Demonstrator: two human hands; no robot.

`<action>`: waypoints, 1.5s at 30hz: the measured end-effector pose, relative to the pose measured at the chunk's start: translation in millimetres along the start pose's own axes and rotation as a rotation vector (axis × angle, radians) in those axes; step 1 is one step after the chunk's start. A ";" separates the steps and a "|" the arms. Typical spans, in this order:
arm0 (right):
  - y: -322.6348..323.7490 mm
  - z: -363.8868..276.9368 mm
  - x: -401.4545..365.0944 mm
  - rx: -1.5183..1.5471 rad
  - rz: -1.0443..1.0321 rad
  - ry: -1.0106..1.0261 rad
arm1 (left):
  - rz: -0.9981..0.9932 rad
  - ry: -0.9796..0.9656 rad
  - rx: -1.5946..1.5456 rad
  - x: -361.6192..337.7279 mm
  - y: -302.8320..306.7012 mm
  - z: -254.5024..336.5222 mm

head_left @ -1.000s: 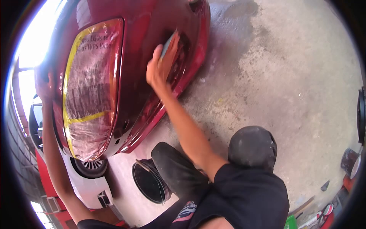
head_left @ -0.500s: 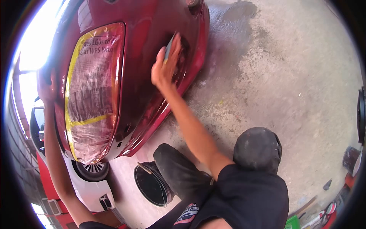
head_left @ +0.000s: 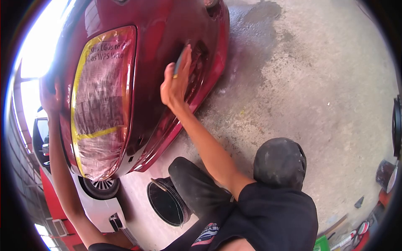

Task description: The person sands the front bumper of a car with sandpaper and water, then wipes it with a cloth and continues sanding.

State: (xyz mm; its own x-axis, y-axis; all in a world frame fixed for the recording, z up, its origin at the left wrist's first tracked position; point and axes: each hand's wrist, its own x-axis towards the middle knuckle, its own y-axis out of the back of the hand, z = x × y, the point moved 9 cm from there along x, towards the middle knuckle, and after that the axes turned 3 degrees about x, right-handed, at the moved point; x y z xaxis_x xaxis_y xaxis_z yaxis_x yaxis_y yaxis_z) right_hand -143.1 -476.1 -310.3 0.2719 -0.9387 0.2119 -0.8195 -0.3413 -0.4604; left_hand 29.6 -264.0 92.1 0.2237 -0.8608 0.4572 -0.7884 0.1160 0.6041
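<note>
A dark red car body (head_left: 150, 83) fills the upper left, its headlight (head_left: 102, 96) covered with printed paper and yellow tape. Against the bumper, right of the headlight, my right hand (head_left: 176, 83) presses a thin grey pad (head_left: 180, 62) to the paint, the pad's edge showing between thumb and fingers. On the far left my left hand (head_left: 51, 94) rests on the car's upper edge; glare and shadow blur its fingers.
A black bucket (head_left: 167, 205) stands by my bent knee (head_left: 194, 184). Behind the red car is a white car (head_left: 98, 209). Wet patches mark the concrete floor (head_left: 310, 96). Tools and a green container (head_left: 321, 243) lie at the lower right.
My right hand has slid a little down and to the left across the bumper with the pad. My left hand has stayed at the car's upper edge.
</note>
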 end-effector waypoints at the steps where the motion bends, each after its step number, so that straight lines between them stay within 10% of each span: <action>1: -5.2 -2.4 -4.4 -0.166 -0.037 0.043 | 0.046 -0.025 -0.021 2.2 6.8 11.0; 17: -10.0 8.3 91.0 -0.231 -0.059 -0.062 | 0.057 -0.046 -0.066 -0.8 9.2 16.1; 21: -31.1 -22.1 -31.1 -0.257 -0.113 0.145 | 0.040 -0.011 -0.044 -2.6 4.8 5.4; 27: -16.0 -1.5 76.2 -0.218 -0.124 0.114 | 0.104 -0.079 -0.045 2.5 16.3 30.2; 32: -32.0 -39.0 -40.6 -0.267 -0.125 0.182 | 0.033 -0.011 -0.025 2.3 4.4 7.3; 39: -18.1 -18.2 84.3 -0.232 -0.140 0.174 | 0.066 -0.042 -0.072 -2.2 2.3 5.3; 45: -29.4 -34.9 3.8 -0.270 -0.136 0.237 | 0.054 -0.004 -0.053 3.5 9.1 16.1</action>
State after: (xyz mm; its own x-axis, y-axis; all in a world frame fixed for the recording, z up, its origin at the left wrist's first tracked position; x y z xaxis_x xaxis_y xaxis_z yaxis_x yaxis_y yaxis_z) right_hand -135.6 -467.9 -265.9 0.2892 -0.8378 0.4632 -0.8960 -0.4072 -0.1771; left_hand 14.0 -273.9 88.7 0.1795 -0.8546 0.4873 -0.7679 0.1879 0.6124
